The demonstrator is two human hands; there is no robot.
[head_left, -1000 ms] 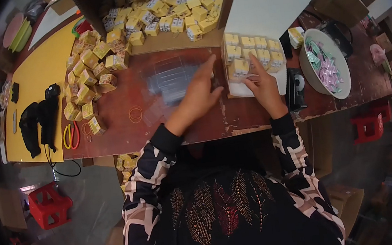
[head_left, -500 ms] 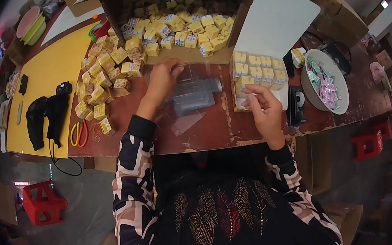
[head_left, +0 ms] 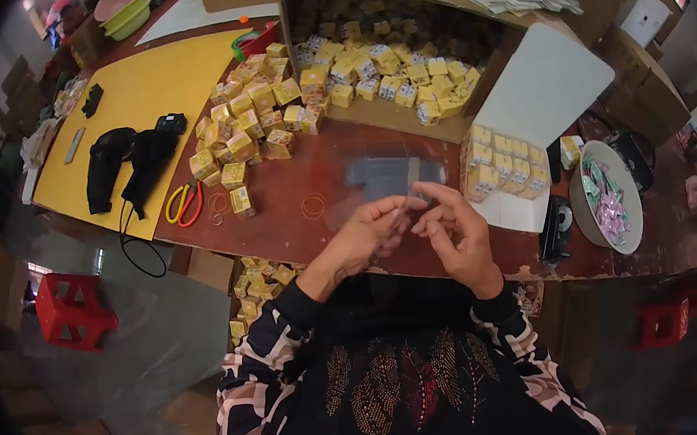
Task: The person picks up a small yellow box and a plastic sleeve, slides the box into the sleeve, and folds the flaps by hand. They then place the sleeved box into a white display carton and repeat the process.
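Note:
Over the front of the table, my left hand (head_left: 364, 237) has its fingertips pinched on what looks like a thin clear plastic sheet, mostly blurred. My right hand (head_left: 463, 242) is close beside it, fingers bent and apart, with its index fingertip near the left fingertips. Behind both hands lies a stack of clear plastic sheets (head_left: 383, 177). To the right, a white box (head_left: 512, 213) with its lid up holds rows of small yellow boxes (head_left: 503, 165).
Loose yellow boxes (head_left: 246, 126) are heaped left of a large carton (head_left: 406, 119) full of more. Yellow-and-red-handled pliers (head_left: 183, 205) and rubber bands (head_left: 312, 207) lie on the table. A bowl of wrapped packets (head_left: 579, 198) and a black tape dispenser (head_left: 554, 229) stand right.
My left hand has come from beside the plastic stack toward my body, meeting my right hand. My right hand has moved left, away from the white box. The camera view has shifted.

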